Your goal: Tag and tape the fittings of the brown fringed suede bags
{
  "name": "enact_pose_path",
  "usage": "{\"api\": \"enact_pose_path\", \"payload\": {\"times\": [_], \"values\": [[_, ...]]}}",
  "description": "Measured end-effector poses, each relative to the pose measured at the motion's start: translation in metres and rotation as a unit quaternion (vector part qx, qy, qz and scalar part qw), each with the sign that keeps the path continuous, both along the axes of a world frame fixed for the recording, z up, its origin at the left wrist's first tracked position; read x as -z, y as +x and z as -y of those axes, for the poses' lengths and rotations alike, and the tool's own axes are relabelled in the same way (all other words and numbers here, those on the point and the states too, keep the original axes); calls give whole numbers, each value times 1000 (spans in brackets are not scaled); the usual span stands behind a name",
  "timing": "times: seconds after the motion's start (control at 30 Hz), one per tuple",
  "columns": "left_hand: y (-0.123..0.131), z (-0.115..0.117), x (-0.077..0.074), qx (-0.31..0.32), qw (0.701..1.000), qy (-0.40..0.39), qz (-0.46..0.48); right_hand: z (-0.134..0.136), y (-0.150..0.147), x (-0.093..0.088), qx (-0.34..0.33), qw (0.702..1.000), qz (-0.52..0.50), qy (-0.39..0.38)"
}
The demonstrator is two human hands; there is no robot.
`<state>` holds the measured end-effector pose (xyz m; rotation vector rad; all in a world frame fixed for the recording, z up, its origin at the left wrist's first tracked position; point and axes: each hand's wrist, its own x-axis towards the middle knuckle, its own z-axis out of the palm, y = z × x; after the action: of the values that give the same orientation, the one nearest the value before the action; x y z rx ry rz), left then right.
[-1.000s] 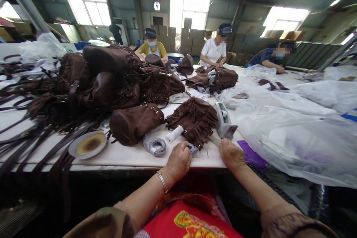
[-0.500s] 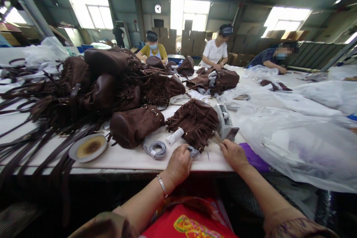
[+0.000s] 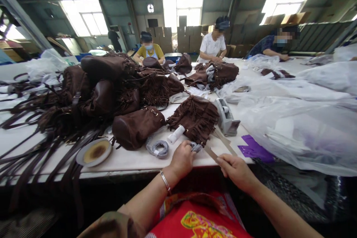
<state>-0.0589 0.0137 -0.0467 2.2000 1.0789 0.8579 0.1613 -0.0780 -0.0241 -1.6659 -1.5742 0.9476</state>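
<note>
At the near edge of the white table (image 3: 125, 158), my left hand (image 3: 182, 160) is closed on a small grey coil of cord (image 3: 195, 146). My right hand (image 3: 237, 169) pinches a strip of clear tape (image 3: 220, 141) that stretches back to the grey tape dispenser (image 3: 226, 117). A brown fringed suede bag (image 3: 195, 117) lies just beyond both hands, with a white spool (image 3: 175, 134) leaning against it. A second grey cord bundle (image 3: 157, 148) rests to the left of my left hand.
A heap of brown bags (image 3: 111, 85) and long straps (image 3: 41, 148) covers the left of the table. A plate with brown glue (image 3: 94, 152) sits near the edge. Clear plastic bags (image 3: 292, 119) spread over the right. A purple sheet (image 3: 253, 148) lies nearby. Three people work at the far end.
My right hand has drawn back from the dispenser toward me, pulling out a strip of tape. My left hand stays on the grey coil.
</note>
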Motion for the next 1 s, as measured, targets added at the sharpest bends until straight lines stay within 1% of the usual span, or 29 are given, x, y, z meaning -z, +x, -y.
{"api": "enact_pose_path", "payload": {"times": [0.03, 0.07, 0.1, 0.13, 0.17, 0.2, 0.23, 0.27, 0.3, 0.33, 0.4, 0.47, 0.53, 0.63, 0.7, 0.83, 0.9, 0.97, 1.0], "values": [[1, -2, -7, 0, 998, -60, 31, 3, -7, 2, 5, 999, -35, -21], [3, -4, -15, -1, 988, -142, 67, 6, -13, 3, 12, 997, -70, -44], [5, -6, -23, 0, 965, -238, 107, 7, -17, 4, 22, 992, -103, -64], [6, -8, -30, 3, 929, -339, 148, 6, -22, 4, 32, 987, -132, -81], [7, -9, -36, 7, 884, -428, 189, 6, -25, 4, 41, 982, -158, -96], [8, -10, -40, 8, 839, -495, 227, 4, -28, 3, 48, 976, -181, -108], [9, -10, -44, 7, 802, -538, 260, 3, -31, 2, 54, 971, -201, -118], [9, -10, -45, 4, 777, -563, 284, 2, -33, 1, 58, 966, -218, -125], [9, -9, -46, -3, 762, -573, 301, 0, -35, 0, 60, 963, -230, -129], [9, -9, -46, -13, 753, -579, 313, -1, -37, 0, 63, 961, -235, -129], [9, -6, -46, -29, 745, -584, 320, -3, -39, 2, 71, 966, -221, -116], [10, -4, -45, -31, 745, -586, 318, -4, -40, 5, 80, 973, -193, -100], [10, -1, -44, -26, 750, -582, 311, -6, -41, 8, 85, 978, -169, -90], [12, 3, -43, -20, 777, -559, 287, -10, -44, 9, 86, 977, -176, -88], [13, 5, -40, -19, 805, -534, 260, -14, -48, 7, 76, 971, -209, -92], [14, 10, -35, -23, 873, -448, 190, -22, -55, 4, 16, 955, -275, -112], [13, 11, -33, -16, 915, -377, 141, -25, -56, 6, 16, 947, -291, -135], [10, 11, -33, -9, 955, -282, 91, -27, -57, 11, 36, 938, -308, -156], [8, 12, -33, -8, 970, -232, 73, -28, -57, 13, 47, 932, -320, -164]]}}
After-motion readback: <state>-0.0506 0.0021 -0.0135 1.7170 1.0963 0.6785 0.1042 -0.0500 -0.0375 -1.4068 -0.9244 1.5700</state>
